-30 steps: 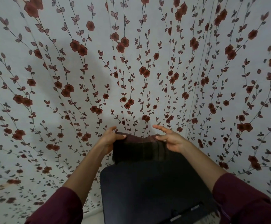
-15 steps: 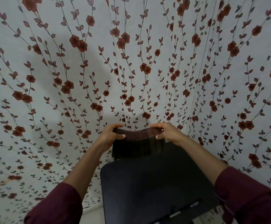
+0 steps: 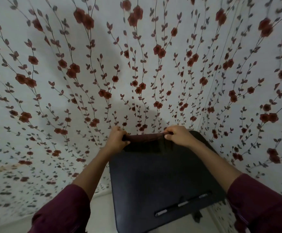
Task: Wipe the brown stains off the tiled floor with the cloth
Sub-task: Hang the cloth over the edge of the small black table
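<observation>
**Dark cloth held taut between two hands above a black desk**

A wall covered in floral wallpaper (image 3: pixel 52 81) fills most of the view: pale ground, thin climbing stems with small grey-green leaves, and dark red blossoms in pairs. A faint brownish smear shows on it low at the left. A soft shadow falls across the paper above the hands.

Below centre stands a black desk (image 3: pixel 162 182) with rounded corners, its top plain and matte. A narrow dark bar with pale segments, perhaps a pen (image 3: pixel 182 205), lies aslant near its close edge; blur hides what exactly it is. A strip of pale floor (image 3: pixel 101 214) shows just left of the desk.

Two forearms reach in from the bottom, each in a maroon sleeve (image 3: pixel 61 211) pushed up toward the elbow.

The cloth (image 3: pixel 147 142) is over the far edge of the desk, right by the wall. It is dark brown, nearly maroon along its upper edge, and darker below where it hangs in a flat fold. The upper edge is stretched in a straight band between the hands.

The left hand (image 3: pixel 116 140) grips the cloth's left end, fingers curled round it and thumb pressed on the front. The right hand (image 3: pixel 177 136) pinches the right end, fingers bent over the top, thumb underneath.
</observation>
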